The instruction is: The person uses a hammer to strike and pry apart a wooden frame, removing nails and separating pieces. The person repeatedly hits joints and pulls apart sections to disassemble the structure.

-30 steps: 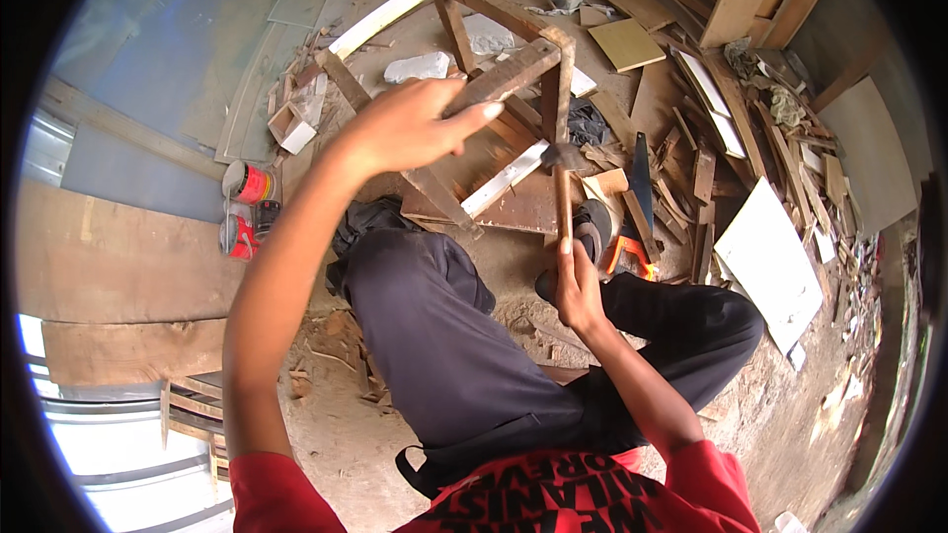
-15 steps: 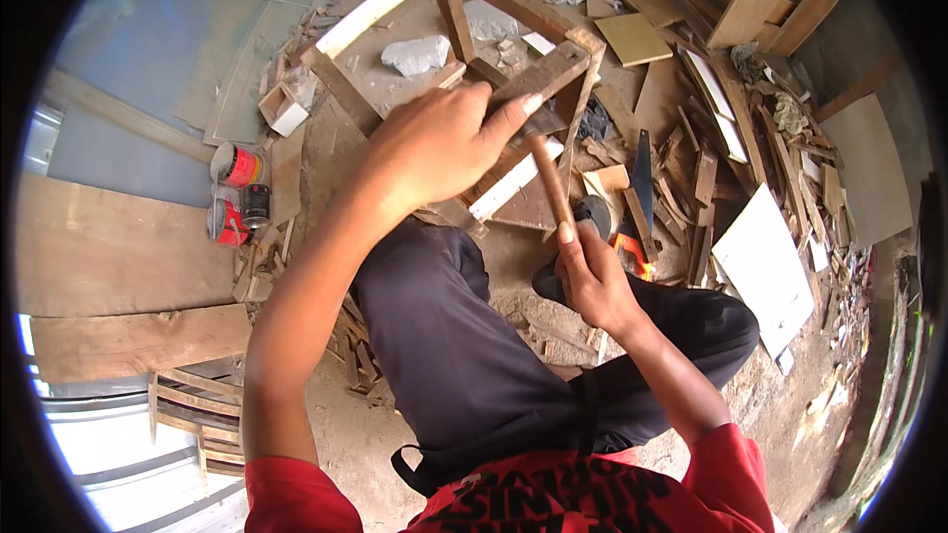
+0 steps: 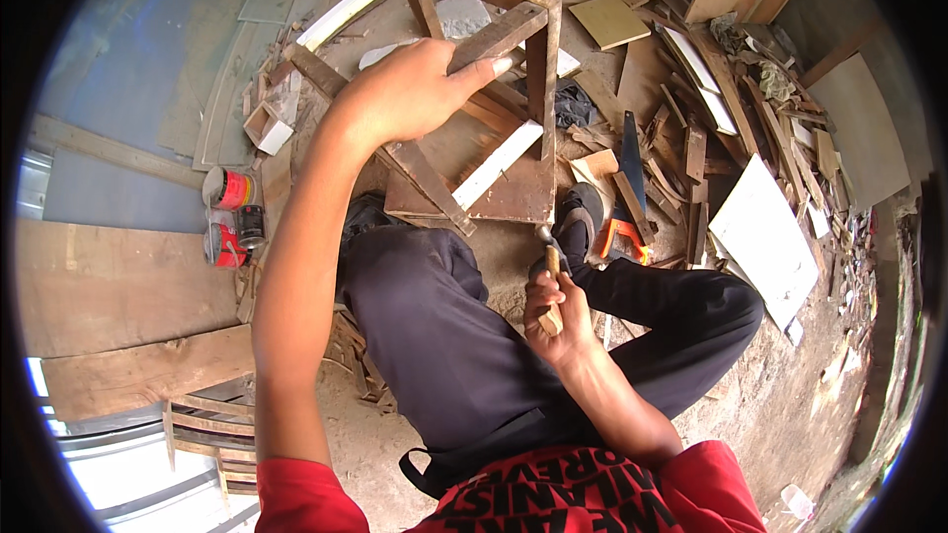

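Note:
A wooden frame (image 3: 423, 178) of brown and white-painted bars stands tilted in front of my knees. My left hand (image 3: 410, 94) is closed over its upper bar (image 3: 499, 37), thumb lying along the wood; the fingers' far side is hidden. Low and to the right, my right hand (image 3: 560, 321) grips a hammer (image 3: 552, 262) by its wooden handle. The metal head points away from me, below the frame's lower right corner and apart from the bar under my left hand. A white bar (image 3: 497, 170) crosses the frame's near part.
An orange-handled handsaw (image 3: 632, 178) lies right of my foot. Scrap wood (image 3: 691, 153) and a white board (image 3: 765, 242) are spread on the right. Paint cans (image 3: 229, 188) stand at the left, near plywood sheets (image 3: 128, 281). Pale stone chunks (image 3: 461, 16) lie behind the frame.
My right hand has drawn the hammer back toward my body, away from the upper bar. The left hand stays on that bar, and the whole view has shifted slightly.

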Demonstrator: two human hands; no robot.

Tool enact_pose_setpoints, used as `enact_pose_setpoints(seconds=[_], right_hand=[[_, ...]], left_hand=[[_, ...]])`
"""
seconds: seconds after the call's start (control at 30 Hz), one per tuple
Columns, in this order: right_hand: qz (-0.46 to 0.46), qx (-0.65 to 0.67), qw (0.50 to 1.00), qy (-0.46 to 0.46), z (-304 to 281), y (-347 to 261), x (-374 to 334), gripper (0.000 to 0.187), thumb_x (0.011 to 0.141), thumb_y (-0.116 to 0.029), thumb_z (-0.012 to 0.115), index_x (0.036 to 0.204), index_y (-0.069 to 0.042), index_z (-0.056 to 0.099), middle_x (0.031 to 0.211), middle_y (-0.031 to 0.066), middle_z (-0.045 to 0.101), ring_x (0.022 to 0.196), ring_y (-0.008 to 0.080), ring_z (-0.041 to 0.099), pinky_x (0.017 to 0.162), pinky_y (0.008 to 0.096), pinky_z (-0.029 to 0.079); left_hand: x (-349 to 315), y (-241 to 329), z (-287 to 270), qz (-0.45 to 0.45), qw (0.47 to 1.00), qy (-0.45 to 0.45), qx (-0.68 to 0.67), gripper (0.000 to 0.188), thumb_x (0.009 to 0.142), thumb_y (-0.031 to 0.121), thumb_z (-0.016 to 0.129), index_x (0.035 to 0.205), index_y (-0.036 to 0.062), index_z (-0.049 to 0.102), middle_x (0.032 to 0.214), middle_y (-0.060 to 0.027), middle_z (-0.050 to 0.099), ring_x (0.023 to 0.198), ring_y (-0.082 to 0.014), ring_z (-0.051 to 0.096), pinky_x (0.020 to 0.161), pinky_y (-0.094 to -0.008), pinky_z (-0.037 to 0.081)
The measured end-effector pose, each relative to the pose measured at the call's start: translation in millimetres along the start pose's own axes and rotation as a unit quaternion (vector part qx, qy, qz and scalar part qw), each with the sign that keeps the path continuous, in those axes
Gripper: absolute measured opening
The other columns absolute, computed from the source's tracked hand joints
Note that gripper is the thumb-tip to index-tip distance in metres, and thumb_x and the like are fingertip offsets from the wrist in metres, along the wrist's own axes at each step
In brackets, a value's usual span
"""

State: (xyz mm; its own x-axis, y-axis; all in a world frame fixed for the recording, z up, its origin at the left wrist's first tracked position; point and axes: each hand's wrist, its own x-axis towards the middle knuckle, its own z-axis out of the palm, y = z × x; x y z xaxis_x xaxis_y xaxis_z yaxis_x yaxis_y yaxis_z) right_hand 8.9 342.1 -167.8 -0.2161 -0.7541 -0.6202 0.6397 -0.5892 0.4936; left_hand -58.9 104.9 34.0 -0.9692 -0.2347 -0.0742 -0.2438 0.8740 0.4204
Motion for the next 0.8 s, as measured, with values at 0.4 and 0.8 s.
enact_pose_setpoints(seconds=[0.4,0.8], right_hand=[[0.061,0.017,0.997,-0.033,17.2,10.8,-11.2,0.044,0.105,-0.047,0.033,0.089,-0.010,0.051,0.065,-0.0025,0.046,0.043,0.0056,0.041,0.039,0.0205,0.040],[0.015,0.020,1.000,0.002,-14.1,4.4,2.5,0.045,0.104,-0.049,0.034,0.086,-0.011,0.048,0.065,-0.0016,0.049,0.044,0.0055,0.042,0.041,0.0204,0.042]], left_hand=[[-2.9,1.1,3.6,-0.009,1.000,0.004,-0.014,0.058,0.094,0.055,0.057,0.084,-0.0023,0.061,0.052,0.0010,0.043,0.045,-0.0110,0.043,0.046,-0.0324,0.036],[6.9,-4.8,8.0,-0.006,1.000,0.014,-0.022,0.056,0.094,0.054,0.057,0.081,-0.0006,0.058,0.050,0.0008,0.044,0.041,-0.0117,0.050,0.040,-0.0299,0.041]])
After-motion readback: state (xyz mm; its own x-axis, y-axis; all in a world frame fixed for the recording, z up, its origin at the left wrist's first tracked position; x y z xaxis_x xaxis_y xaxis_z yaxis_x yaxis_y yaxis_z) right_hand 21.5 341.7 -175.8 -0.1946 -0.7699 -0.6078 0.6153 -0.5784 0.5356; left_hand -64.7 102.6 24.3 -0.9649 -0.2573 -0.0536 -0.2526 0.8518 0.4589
